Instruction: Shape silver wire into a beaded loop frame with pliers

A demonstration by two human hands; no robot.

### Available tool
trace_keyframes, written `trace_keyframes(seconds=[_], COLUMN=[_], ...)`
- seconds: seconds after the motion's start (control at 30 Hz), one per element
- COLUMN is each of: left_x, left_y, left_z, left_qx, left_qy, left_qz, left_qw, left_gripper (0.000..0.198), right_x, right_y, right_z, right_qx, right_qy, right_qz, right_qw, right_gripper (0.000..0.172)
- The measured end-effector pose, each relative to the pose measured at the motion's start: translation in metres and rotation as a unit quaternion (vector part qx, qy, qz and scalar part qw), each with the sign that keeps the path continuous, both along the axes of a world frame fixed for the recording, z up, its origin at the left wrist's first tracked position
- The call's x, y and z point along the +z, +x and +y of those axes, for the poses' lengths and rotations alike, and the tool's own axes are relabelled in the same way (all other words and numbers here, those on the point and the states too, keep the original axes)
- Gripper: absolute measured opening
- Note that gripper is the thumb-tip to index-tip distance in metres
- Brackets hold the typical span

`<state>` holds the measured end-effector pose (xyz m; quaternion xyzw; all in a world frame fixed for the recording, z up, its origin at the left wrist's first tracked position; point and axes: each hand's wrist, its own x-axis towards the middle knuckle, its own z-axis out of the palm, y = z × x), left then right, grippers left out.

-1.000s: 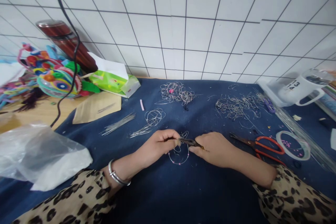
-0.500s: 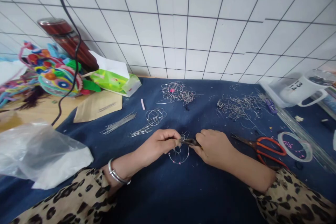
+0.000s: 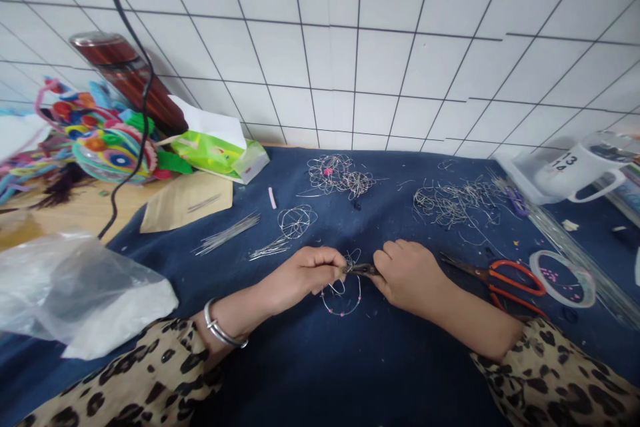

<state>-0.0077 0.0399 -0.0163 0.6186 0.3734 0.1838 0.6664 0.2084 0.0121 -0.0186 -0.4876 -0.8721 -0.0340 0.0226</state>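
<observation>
Between my hands hangs a wire ornament: a silvery loop (image 3: 343,313) strung with small pink beads, with tangled wire coils above it. My left hand (image 3: 314,270) pinches this wire ornament near its top, thumb against fingers. In my right hand (image 3: 407,278) is a pair of dark-jawed pliers (image 3: 364,269), its handles mostly covered by my fist. The jaws reach left to the wire at my left fingertips; what exactly they grip is too small to tell. Behind my left hand lie a round wire piece (image 3: 297,221) and a bundle of short wires (image 3: 269,249).
Orange-handled scissors (image 3: 515,278) and a ring-shaped dish of pink beads (image 3: 590,293) lie at right. Wire tangles (image 3: 453,203) sit further back, near a white mug (image 3: 570,170). At left are a plastic bag (image 3: 90,287), straight wires (image 3: 227,235), a green packet (image 3: 220,153) and a red flask (image 3: 127,77).
My right hand has shifted very slightly, its knuckles a little higher. The beaded loop hangs marginally lower. Both grips stay the same.
</observation>
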Motion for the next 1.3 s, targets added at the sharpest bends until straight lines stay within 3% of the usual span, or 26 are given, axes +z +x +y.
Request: trace_keyframes(seconds=[0.27, 0.4, 0.63, 1.0, 1.3], left_x=[0.001, 0.003, 0.006, 0.004, 0.004], left_y=[0.0, 0.002, 0.005, 0.007, 0.007], left_z=[0.0, -0.001, -0.004, -0.006, -0.008], left_qx=[-0.005, 0.003, 0.032, 0.071, 0.075], left_qy=[-0.002, 0.012, 0.1, 0.146, 0.048], left_qz=[-0.002, 0.001, 0.033, 0.05, -0.017], left_qw=[1.0, 1.0, 0.994, 0.985, 0.996], left_gripper=[0.013, 0.012, 0.012, 0.012, 0.013], right_x=[-0.002, 0.002, 0.016, 0.019, 0.018], right_y=[-0.001, -0.002, -0.001, 0.0, 0.001], right_z=[-0.001, -0.002, 0.0, 0.002, 0.0], right_qx=[-0.005, -0.012, -0.032, -0.036, -0.026], right_qy=[-0.034, -0.096, -0.199, -0.228, -0.211], right_qz=[0.007, 0.018, 0.032, 0.05, 0.053], right_qw=[0.999, 0.995, 0.979, 0.972, 0.976], right_gripper=[0.03, 0.037, 0.043, 0.048, 0.045])
